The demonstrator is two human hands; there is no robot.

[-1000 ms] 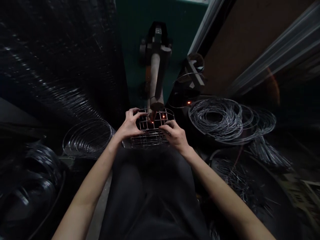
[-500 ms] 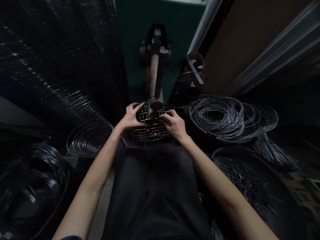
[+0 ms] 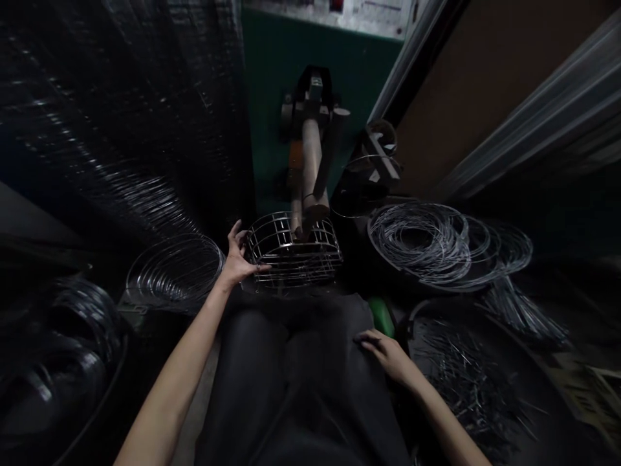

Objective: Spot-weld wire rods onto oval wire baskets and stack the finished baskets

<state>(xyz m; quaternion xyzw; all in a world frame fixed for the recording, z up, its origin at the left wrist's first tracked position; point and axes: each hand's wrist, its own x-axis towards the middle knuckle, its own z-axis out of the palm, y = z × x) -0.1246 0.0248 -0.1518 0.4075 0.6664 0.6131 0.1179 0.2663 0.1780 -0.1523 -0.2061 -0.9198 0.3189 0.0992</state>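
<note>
A curved wire basket (image 3: 295, 259) of crossed metal rods sits under the arms of a welding machine (image 3: 313, 155). The machine's lower tip meets the basket's top rods near the middle. My left hand (image 3: 237, 262) grips the basket's left end, its thumb across the front wires and its fingers at the far left corner. Over my right thigh, my right hand (image 3: 385, 353) has its fingers bent and close together. Whatever lies between its dark fingertips, if anything, is too small to make out. A green rounded object (image 3: 381, 317) shows just beyond this hand.
At right lies a coil of loose wire (image 3: 417, 243), with a bundle of straight wires (image 3: 526, 314) beside it. Nearer, a dark round tub (image 3: 533, 388) holds many short wire pieces. Wire rings (image 3: 169, 268) and shiny coils (image 3: 82, 336) lie at left.
My right hand has let go of the basket and moved back and down to my right thigh. My left hand has shifted to the basket's left end. Red sparks at the front wires are gone.
</note>
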